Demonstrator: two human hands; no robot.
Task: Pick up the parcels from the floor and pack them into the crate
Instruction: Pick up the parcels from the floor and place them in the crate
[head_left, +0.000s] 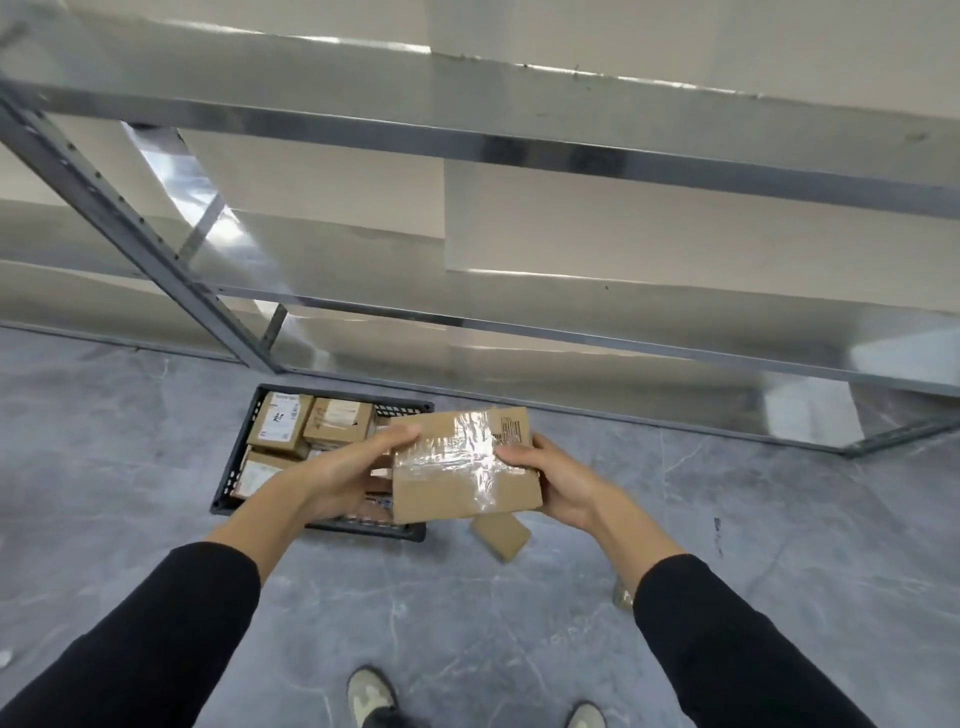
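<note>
I hold a brown cardboard parcel (462, 467), sealed with shiny clear tape, in both hands above the floor. My left hand (345, 470) grips its left end with the thumb on top. My right hand (553, 480) grips its right end. A dark perforated plastic crate (236, 457) stands on the floor under and left of the parcel; several cardboard parcels (283, 423) lie inside it. Another small brown parcel (500, 535) lies on the floor just right of the crate, partly hidden by the held one.
A grey metal shelving rack (571, 332) stands behind the crate, its upright (130, 228) slanting down to the crate's far left corner. The floor (467, 623) is grey marbled tile. My shoes (371, 699) show at the bottom edge.
</note>
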